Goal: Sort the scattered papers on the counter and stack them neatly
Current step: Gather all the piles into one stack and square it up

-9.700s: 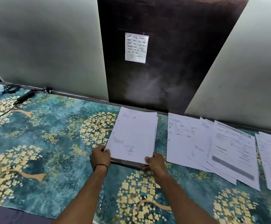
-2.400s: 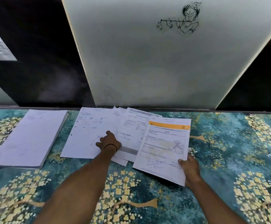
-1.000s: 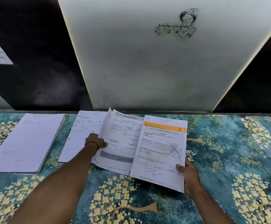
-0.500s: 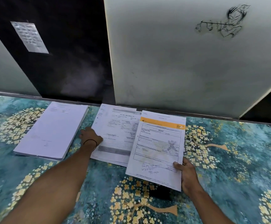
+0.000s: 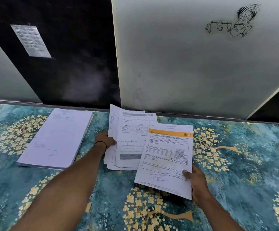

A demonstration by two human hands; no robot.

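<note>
A thick neat stack of white papers (image 5: 57, 139) lies on the counter (image 5: 235, 164) at the left. To its right, my left hand (image 5: 104, 139) grips the left edge of several gathered loose sheets (image 5: 130, 140), whose far ends lift off the counter. My right hand (image 5: 196, 182) pinches the near right corner of an invoice with an orange band (image 5: 167, 159). That invoice is raised slightly and overlaps the right side of the gathered sheets.
The counter has a teal surface with golden tree patterns. Behind it rise a grey panel with a line drawing (image 5: 230, 22) and a dark panel bearing a taped note (image 5: 30, 40). The counter's back edge runs just behind the papers.
The loose sheets under my left hand have been drawn together into a narrower bundle, and their far ends have lifted. My right hand still holds the orange-band invoice.
</note>
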